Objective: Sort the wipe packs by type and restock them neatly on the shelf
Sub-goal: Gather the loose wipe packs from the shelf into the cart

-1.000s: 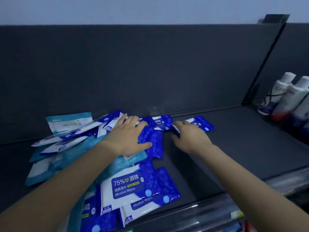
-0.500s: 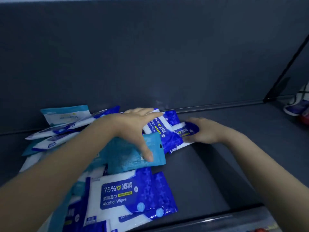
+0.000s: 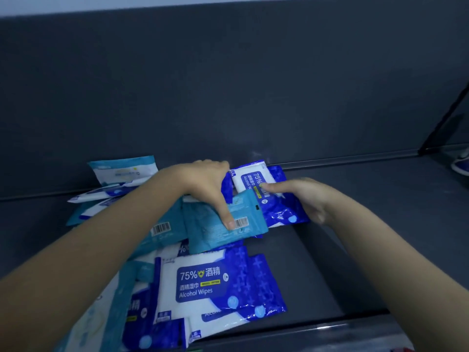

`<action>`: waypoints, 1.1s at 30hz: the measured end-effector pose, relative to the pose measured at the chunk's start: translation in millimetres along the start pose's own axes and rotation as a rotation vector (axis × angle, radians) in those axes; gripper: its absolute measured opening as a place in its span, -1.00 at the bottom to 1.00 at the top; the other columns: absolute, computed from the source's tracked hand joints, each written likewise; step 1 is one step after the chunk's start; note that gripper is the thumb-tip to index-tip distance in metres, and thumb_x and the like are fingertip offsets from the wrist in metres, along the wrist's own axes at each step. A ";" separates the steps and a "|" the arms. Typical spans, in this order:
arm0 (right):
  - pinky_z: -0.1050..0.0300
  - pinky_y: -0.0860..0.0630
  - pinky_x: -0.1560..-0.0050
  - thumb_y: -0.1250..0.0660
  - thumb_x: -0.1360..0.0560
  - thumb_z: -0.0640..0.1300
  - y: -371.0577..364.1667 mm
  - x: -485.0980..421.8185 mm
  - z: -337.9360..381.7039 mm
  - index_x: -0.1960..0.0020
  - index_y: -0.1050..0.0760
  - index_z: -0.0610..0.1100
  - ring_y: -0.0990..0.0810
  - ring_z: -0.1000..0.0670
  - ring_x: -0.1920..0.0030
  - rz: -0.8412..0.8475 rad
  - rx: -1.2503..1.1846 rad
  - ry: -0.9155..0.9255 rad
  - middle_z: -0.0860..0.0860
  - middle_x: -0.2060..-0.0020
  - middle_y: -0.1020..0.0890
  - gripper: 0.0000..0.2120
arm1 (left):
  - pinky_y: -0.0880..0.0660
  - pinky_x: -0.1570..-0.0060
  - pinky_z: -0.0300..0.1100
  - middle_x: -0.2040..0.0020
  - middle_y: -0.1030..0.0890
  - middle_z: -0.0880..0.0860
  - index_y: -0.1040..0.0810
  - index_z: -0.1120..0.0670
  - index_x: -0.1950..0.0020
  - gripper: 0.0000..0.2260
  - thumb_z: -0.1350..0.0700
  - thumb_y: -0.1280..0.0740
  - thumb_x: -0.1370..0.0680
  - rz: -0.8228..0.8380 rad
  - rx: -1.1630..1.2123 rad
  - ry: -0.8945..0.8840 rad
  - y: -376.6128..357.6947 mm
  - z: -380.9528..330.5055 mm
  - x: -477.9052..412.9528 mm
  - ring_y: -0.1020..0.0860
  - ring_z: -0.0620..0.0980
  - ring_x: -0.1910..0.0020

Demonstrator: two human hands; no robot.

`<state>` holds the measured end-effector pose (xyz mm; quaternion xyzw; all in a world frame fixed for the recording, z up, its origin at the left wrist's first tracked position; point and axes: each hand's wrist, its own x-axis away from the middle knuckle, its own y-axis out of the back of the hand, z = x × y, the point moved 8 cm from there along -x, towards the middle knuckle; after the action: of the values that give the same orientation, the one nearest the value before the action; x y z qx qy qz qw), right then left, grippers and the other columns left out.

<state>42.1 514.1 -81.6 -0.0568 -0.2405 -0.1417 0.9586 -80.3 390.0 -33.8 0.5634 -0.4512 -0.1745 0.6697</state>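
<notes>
A jumble of wipe packs covers the left half of the dark shelf [image 3: 355, 250]. My left hand [image 3: 203, 184] grips a teal wipe pack [image 3: 218, 232], thumb pressed on its face near the barcode and fingers curled over its far edge. My right hand [image 3: 304, 199] lies with straight fingers on a blue-and-white alcohol wipes pack [image 3: 253, 179] that sits by the back wall. Two more blue alcohol packs [image 3: 203, 283] lie overlapped at the front. Other teal packs [image 3: 162, 229] are partly hidden under my left forearm.
A light teal-and-white pack [image 3: 121, 171] leans on the back wall at the left, with white-and-blue packs [image 3: 101, 194] below it. A black divider [image 3: 441, 123] bounds the shelf on the right, with a bottle base [image 3: 460, 166] beyond it. A front lip [image 3: 304, 331] edges the shelf.
My left hand pulled the teal pack out of the pile and lifted it over the blue packs. My right hand slid a blue alcohol pack left toward the back wall and straightened its fingers on it.
</notes>
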 end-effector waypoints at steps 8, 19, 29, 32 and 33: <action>0.05 -0.63 0.14 -0.49 -0.26 -0.13 -19.5 -6.5 0.3 -0.05 -0.60 -0.13 -0.70 -0.09 0.12 0.088 -0.063 -0.012 -0.12 0.03 -0.70 -0.64 | -0.38 -0.19 -0.08 -0.17 -0.31 -0.11 -0.18 -0.10 -0.22 -0.09 -0.17 -0.65 -0.06 -0.175 0.322 -0.235 6.8 -31.1 3.6 -0.30 -0.07 -0.21; -0.08 -0.61 0.03 -0.55 -0.19 -0.35 -29.6 -8.7 6.7 -0.10 -0.59 -0.24 -0.69 -0.18 0.04 0.031 0.038 0.086 -0.17 0.03 -0.69 -0.52 | 0.03 -0.48 -0.06 -0.55 -0.02 0.04 0.28 0.05 -0.55 0.31 -0.55 -0.34 -0.12 -0.060 -0.166 -0.059 -20.8 -0.5 38.1 -0.03 0.05 -0.52; -0.02 -0.63 0.14 -0.38 -0.32 -0.52 -20.0 -2.0 0.5 -0.11 -0.56 -0.23 -0.69 -0.17 0.13 -0.039 -0.042 0.138 -0.18 0.07 -0.69 -0.59 | 0.00 -0.41 -0.16 -0.46 -0.01 -0.04 0.24 0.05 -0.56 0.05 -0.26 -0.41 -0.38 -0.151 -0.040 -0.322 -24.4 -37.9 41.8 0.01 0.00 -0.44; -0.07 -0.62 0.07 -0.25 -0.40 -0.48 -11.5 3.9 -5.1 -0.20 -0.51 -0.22 -0.66 -0.20 0.07 -0.054 -0.138 0.129 -0.23 -0.03 -0.65 -0.59 | 0.01 -0.39 -0.20 -0.48 0.03 -0.13 0.18 -0.02 -0.57 -0.09 -0.20 -0.36 -0.45 -0.216 0.012 -0.443 -22.2 -55.6 45.6 0.04 -0.08 -0.45; -0.09 -0.60 0.04 -0.21 -0.39 -0.41 -7.8 6.1 -7.7 -0.25 -0.48 -0.24 -0.64 -0.23 0.02 -0.040 -0.209 0.120 -0.25 -0.07 -0.63 -0.57 | 0.06 -0.42 -0.18 -0.51 0.09 -0.15 0.18 -0.04 -0.57 -0.08 -0.25 -0.35 -0.44 -0.227 0.012 -0.457 -22.1 -57.2 46.1 0.10 -0.07 -0.48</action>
<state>48.3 503.8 -85.2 -0.1429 -0.1680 -0.1883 0.9570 -3.9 383.1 -32.7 0.5605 -0.5258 -0.3684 0.5232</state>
